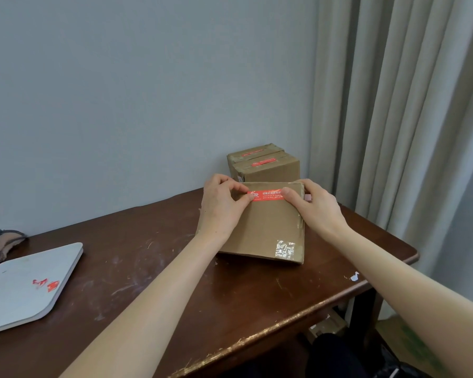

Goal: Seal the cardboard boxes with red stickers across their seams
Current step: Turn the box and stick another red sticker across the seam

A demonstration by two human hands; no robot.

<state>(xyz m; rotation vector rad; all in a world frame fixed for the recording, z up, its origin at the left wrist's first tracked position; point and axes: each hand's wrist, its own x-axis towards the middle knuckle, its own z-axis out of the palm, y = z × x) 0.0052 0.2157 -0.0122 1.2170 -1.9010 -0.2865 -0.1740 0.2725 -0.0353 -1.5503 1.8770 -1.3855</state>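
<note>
Grey-blue wall and a pale curtain (393, 132) back a scuffed dark bench (175, 268); on it, near the far right corner, lies a flat cardboard box (268, 230), and just behind it against the wall stand two taller boxes (271, 173), each already carrying a red strip on top.

Across the far part of the flat box's top lies the red sticker (266, 195), its long axis running left to right, squarely between the two hands; the left hand (221, 205) is at its left end and the right hand (314, 205) at its right end, so neither is nearer.

Left grip: thumb and forefinger come together on the sticker's left end, pinching or pressing it; which one I cannot tell. Right grip: thumb laid flat on the right end, the other fingers curled round the box's far right corner.

Most of the strip looks flat already; the seam beneath is hidden. Judging by that, the next move is a rub-down along the strip's length.

Off to the left sits a grey board (25, 282) with red scraps on it.
</note>
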